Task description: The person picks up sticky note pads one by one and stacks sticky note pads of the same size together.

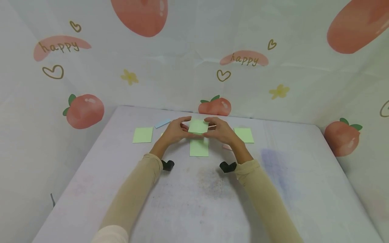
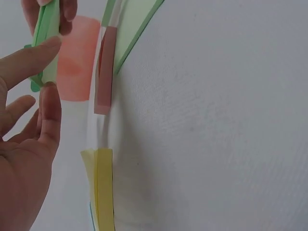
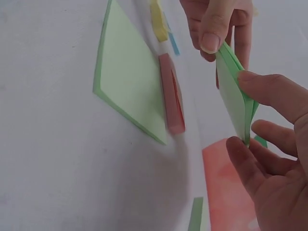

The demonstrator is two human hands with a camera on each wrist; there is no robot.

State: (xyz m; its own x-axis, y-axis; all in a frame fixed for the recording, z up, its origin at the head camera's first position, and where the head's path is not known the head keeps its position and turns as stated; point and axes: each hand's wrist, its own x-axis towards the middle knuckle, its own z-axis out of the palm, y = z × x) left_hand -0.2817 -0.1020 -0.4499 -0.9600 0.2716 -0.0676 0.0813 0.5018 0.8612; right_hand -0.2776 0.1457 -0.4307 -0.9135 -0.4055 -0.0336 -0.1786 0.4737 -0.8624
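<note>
A light green sticky note pad (image 1: 198,126) is held up over the table between both hands. The left hand (image 1: 176,131) pinches its left edge between thumb and fingers. At the right edge, the right hand (image 1: 223,130) pinches the same pad. Seen edge-on in the right wrist view, the raised pad (image 3: 232,96) has sheets slightly parted along its side. Beneath the hands, a second green pad (image 1: 199,148) lies flat on the table. Just behind that one is a red pad (image 3: 172,94), and a yellow pad (image 2: 104,190) lies beyond it, toward the left.
Another green pad (image 1: 143,135) lies to the left, and one more green pad (image 1: 244,135) to the right. A blue strip (image 1: 162,123) sits near the back edge. Partly covered by the right wrist is a pink pad (image 1: 227,147). A printed curtain (image 1: 182,67) hangs behind the white table (image 1: 194,202).
</note>
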